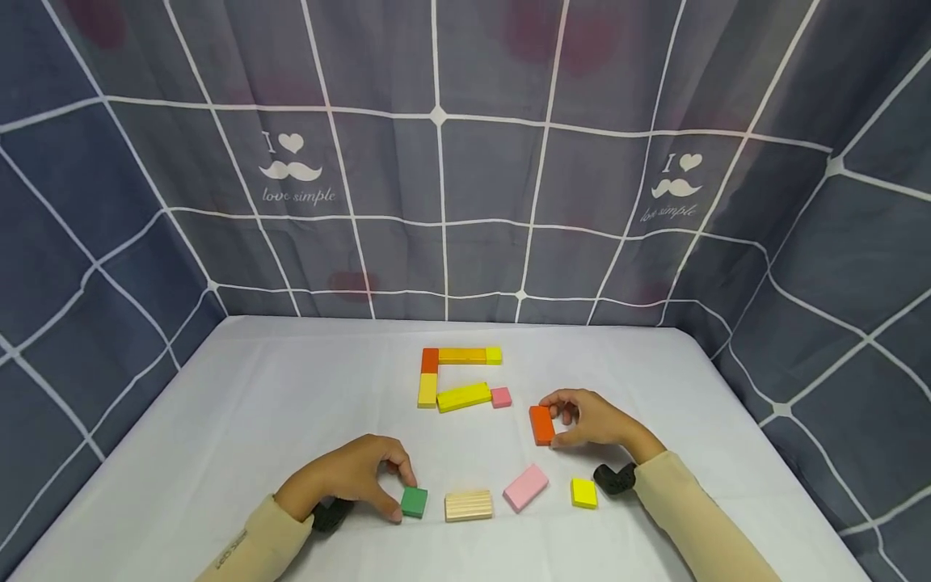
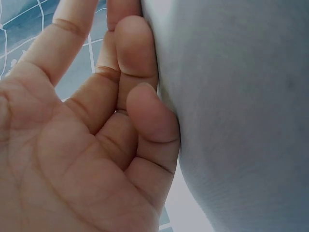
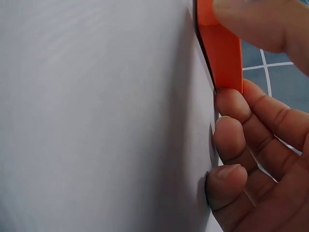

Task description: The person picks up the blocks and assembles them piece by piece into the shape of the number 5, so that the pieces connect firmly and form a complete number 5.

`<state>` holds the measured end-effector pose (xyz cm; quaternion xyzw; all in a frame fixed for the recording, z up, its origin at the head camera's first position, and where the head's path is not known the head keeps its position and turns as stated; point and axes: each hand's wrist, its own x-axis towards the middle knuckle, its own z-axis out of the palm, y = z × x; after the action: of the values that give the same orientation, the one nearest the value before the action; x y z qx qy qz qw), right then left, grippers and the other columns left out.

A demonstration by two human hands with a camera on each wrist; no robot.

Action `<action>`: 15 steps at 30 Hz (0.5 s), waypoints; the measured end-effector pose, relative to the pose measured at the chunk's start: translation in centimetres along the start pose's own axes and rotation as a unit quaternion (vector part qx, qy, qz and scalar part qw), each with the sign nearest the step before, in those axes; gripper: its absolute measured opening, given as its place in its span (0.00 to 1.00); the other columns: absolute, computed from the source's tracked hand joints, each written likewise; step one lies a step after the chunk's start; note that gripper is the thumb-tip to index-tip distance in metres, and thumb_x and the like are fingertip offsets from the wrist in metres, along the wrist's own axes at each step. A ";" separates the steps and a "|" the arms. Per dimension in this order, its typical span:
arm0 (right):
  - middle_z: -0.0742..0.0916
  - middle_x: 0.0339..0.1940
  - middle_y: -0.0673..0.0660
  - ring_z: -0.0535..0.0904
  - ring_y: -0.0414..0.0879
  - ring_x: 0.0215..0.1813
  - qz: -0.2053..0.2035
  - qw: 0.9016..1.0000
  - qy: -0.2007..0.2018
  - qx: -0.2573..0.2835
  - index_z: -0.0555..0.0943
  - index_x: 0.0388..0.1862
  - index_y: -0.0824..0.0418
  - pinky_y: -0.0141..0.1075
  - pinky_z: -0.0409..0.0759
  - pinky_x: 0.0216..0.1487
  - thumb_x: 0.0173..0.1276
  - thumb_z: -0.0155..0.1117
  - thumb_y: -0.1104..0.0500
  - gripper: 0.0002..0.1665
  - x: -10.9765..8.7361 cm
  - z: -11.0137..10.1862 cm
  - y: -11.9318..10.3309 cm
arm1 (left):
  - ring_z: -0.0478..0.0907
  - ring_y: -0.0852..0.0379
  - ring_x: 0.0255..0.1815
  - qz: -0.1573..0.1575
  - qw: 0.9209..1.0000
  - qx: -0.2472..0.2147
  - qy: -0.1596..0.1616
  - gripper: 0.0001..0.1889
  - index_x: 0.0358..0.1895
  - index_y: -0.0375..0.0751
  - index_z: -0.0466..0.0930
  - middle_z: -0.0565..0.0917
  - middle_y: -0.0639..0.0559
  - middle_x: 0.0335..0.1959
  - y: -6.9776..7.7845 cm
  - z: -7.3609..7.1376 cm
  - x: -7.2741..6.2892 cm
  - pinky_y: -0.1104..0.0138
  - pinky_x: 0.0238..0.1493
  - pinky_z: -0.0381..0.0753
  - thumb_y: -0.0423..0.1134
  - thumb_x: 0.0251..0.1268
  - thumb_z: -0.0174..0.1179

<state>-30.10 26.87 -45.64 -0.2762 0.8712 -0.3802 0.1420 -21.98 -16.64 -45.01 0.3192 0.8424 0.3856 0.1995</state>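
Note:
My right hand (image 1: 592, 419) pinches an orange rectangular block (image 1: 541, 426) flat on the white table, thumb at the near end and fingers at the far end. The right wrist view shows the same orange block (image 3: 221, 53) between thumb and fingers. At the lower left, my left hand (image 1: 356, 473) has thumb and forefinger at the edges of a small green block (image 1: 414, 502). In the left wrist view the other fingers (image 2: 152, 116) are curled against the cloth, and the green block is out of sight. A ridged wooden block (image 1: 469, 506) lies just right of the green one.
Farther back, an orange-red block (image 1: 430, 360), yellow blocks (image 1: 462, 397) and a small pink block (image 1: 501, 397) form an angular outline. Nearer lie a pink block (image 1: 525, 488) and a yellow square block (image 1: 583, 493). A grey checked curtain (image 1: 393, 170) surrounds the table (image 1: 305, 364).

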 end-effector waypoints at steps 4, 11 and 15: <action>0.83 0.42 0.51 0.75 0.43 0.40 -0.002 1.000 0.001 -0.005 0.83 0.59 0.69 0.31 0.74 0.42 0.56 0.84 0.62 0.32 0.0 0.3 -0.3 | 0.78 0.66 0.47 -0.007 1.000 -0.006 0.002 0.16 0.40 0.53 0.90 0.86 0.68 0.41 0.0 0.3 -0.3 0.66 0.57 0.77 0.38 0.49 0.87; 0.83 0.41 0.50 0.76 0.43 0.39 -0.008 1.000 -0.009 -0.025 0.84 0.59 0.67 0.32 0.74 0.42 0.57 0.84 0.61 0.31 0.2 0.5 -1.0 | 0.78 0.66 0.47 0.003 1.000 -0.014 0.000 0.16 0.40 0.50 0.91 0.86 0.67 0.41 0.2 0.2 -0.3 0.66 0.56 0.78 0.37 0.48 0.87; 0.83 0.40 0.49 0.76 0.42 0.38 -0.012 0.999 -0.016 -0.040 0.84 0.58 0.66 0.32 0.75 0.43 0.57 0.84 0.61 0.30 0.4 0.5 -1.5 | 0.78 0.67 0.47 0.008 1.000 -0.014 -0.002 0.16 0.40 0.50 0.91 0.86 0.68 0.41 0.2 0.2 -0.1 0.66 0.56 0.78 0.37 0.48 0.87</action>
<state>-29.67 25.52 -44.86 -0.2978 0.8801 -0.3420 0.1403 -21.69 -16.50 -44.99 0.3234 0.8340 0.3984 0.2027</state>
